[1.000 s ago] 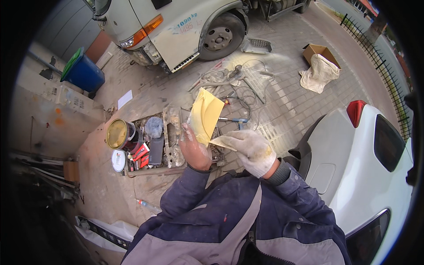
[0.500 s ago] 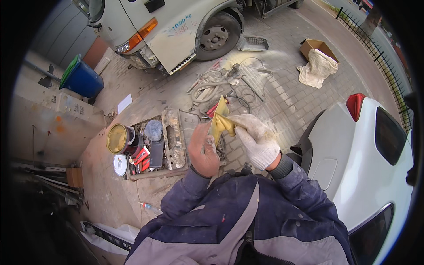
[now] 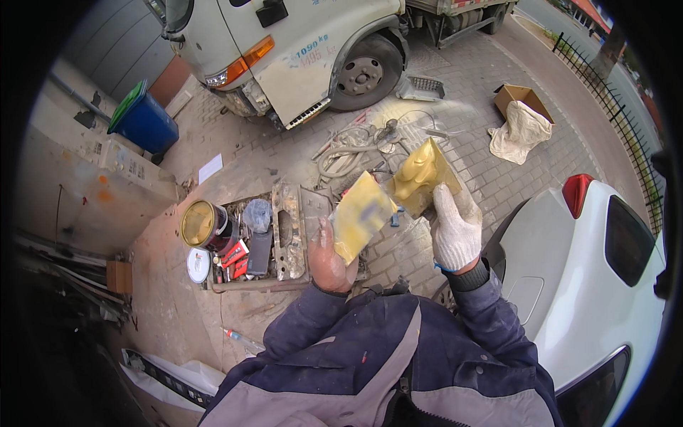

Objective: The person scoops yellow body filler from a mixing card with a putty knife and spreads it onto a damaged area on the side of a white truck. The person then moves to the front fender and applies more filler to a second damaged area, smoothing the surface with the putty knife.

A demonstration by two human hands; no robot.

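My left hand (image 3: 331, 262), ungloved and dusty, is closed on a flat putty spreader (image 3: 361, 217) smeared with yellow putty and a greyish patch. My right hand (image 3: 457, 231), in a white knitted glove, grips a second putty spreader (image 3: 449, 176), with its thumb on the near edge. A thick, glossy mound of yellow putty (image 3: 420, 171) lies on that second spreader. Both spreaders are held up in front of my chest, with their near corners close together. Whether those corners touch, I cannot tell.
Below my left hand sits a low tray (image 3: 245, 285) of tools and tubes, with an open putty can (image 3: 226, 231) and its white lid (image 3: 198, 265). Hoses (image 3: 341, 162) lie ahead. A truck (image 3: 295, 71) stands beyond, a white car (image 3: 548, 270) at right, a cardboard box (image 3: 530, 99) behind it.
My hands have moved apart, the right one outward. The spreaders, pressed together before, are now separated with their yellow faces showing. The whole view has shifted slightly.
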